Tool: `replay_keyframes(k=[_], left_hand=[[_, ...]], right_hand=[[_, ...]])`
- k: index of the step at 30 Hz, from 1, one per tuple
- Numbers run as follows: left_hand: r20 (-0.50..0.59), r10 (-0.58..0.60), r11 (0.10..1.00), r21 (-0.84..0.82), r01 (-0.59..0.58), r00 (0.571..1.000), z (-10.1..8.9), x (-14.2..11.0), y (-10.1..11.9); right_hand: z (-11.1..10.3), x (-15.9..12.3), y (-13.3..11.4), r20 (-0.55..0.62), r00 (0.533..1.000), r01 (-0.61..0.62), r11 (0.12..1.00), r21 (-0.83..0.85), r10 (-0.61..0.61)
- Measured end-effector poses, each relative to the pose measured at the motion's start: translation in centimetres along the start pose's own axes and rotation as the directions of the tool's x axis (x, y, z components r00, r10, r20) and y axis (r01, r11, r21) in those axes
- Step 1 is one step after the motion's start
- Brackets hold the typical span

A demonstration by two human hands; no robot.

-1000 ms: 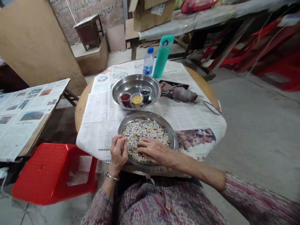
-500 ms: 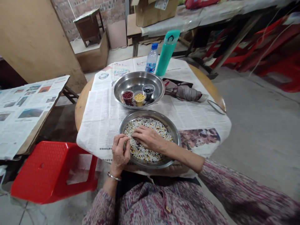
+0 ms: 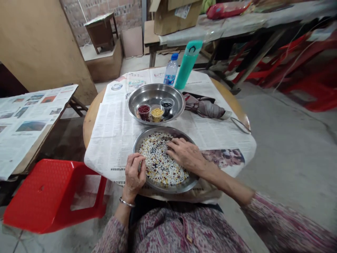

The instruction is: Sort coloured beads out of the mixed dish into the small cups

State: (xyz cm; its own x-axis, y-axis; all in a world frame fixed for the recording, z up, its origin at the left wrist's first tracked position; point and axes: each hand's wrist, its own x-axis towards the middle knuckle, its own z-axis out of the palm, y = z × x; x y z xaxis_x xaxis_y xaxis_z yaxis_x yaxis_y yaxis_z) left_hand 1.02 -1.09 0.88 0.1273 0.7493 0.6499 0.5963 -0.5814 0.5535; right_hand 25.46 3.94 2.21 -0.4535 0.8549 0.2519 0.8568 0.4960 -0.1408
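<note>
The near steel basin (image 3: 193, 181) holds a mix of white rice-like grains with yellow, dark red and black beans (image 3: 163, 165). At its left rim is my left hand (image 3: 134, 174), thumb and fingers drawn together; what they pinch, if anything, is too small or hidden to make out. My right hand (image 3: 186, 154) lies over the right part of the mix, fingers apart and tips touching the grains. Behind stands a second steel basin (image 3: 137, 95) with clear cups of red beans (image 3: 144, 111), yellow beans (image 3: 157, 113) and black beans (image 3: 167, 105).
Newspaper (image 3: 105, 140) covers the round table. Beyond the far basin stand a water bottle (image 3: 171, 70) and a teal flask (image 3: 187, 66), with a folded umbrella (image 3: 205, 105) to the right. A red stool (image 3: 44, 193) and a newspaper-covered table (image 3: 31, 123) are at left.
My right hand has moved right across the basin, and its fingers have spread, uncovering grains in the middle. My left hand stays at the left rim.
</note>
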Motion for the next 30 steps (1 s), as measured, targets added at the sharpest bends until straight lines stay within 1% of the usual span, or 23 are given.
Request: replay_keyframes(k=[3,5,8,9,11,13,15,18,21,23,25,28,30], left_hand=[[-0.003,-0.001,1.0,0.006,0.001,1.0,0.0,0.0,0.1],[-0.007,-0.005,1.0,0.01,0.006,1.0,0.0,0.0,0.0],[-0.008,-0.008,1.0,0.012,0.008,1.0,0.0,0.0,0.0],[-0.006,-0.009,1.0,0.011,0.009,1.0,0.0,0.0,0.0],[-0.002,-0.007,1.0,0.01,0.007,1.0,0.0,0.0,0.0],[-0.002,0.001,1.0,0.017,-0.001,1.0,-0.1,0.0,0.0],[-0.001,0.01,0.999,0.031,-0.01,1.0,-0.2,0.1,0.0],[0.0,0.022,0.999,0.05,-0.022,1.0,-0.2,0.1,0.0],[0.019,0.028,0.997,0.071,-0.03,0.999,-0.4,0.4,0.4],[0.092,0.029,0.994,0.106,-0.038,0.995,-0.7,0.9,0.9],[0.187,0.023,0.987,0.151,-0.052,0.982,-1.1,1.6,1.6],[0.281,-0.005,0.979,0.197,-0.052,0.96,-1.4,3.0,2.5],[0.327,-0.037,0.978,0.206,-0.033,0.944,-1.2,4.0,2.8]], right_hand=[[0.0,-1.7,-2.2,0.015,0.997,0.073,0.994,0.076,-0.074],[0.3,-2.2,-3.9,0.044,0.988,0.139,0.979,0.146,-0.147],[0.7,-1.9,-6.2,0.078,0.962,0.231,0.932,0.28,-0.261],[0.8,-1.6,-6.6,0.077,0.955,0.248,0.915,0.317,-0.286],[0.6,-1.1,-7.0,0.06,0.953,0.256,0.899,0.356,-0.296],[0.3,-0.9,-6.6,0.02,0.968,0.228,0.908,0.352,-0.251],[-0.1,-1.3,-5.7,-0.031,0.986,0.167,0.935,0.314,-0.166],[-0.4,-2.8,-4.0,-0.095,0.995,0.047,0.977,0.208,-0.028],[-0.3,-4.6,-3.1,-0.105,0.993,-0.032,0.989,0.146,0.048],[-0.3,-5.4,-3.2,-0.087,0.995,-0.039,0.986,0.163,0.054],[-0.2,-5.7,-3.6,-0.076,0.996,-0.038,0.982,0.184,0.053],[-0.4,-5.4,-4.1,-0.117,0.988,-0.085,0.986,0.145,0.102],[-0.5,-5.0,-4.2,-0.16,0.976,-0.134,0.985,0.109,0.15]])
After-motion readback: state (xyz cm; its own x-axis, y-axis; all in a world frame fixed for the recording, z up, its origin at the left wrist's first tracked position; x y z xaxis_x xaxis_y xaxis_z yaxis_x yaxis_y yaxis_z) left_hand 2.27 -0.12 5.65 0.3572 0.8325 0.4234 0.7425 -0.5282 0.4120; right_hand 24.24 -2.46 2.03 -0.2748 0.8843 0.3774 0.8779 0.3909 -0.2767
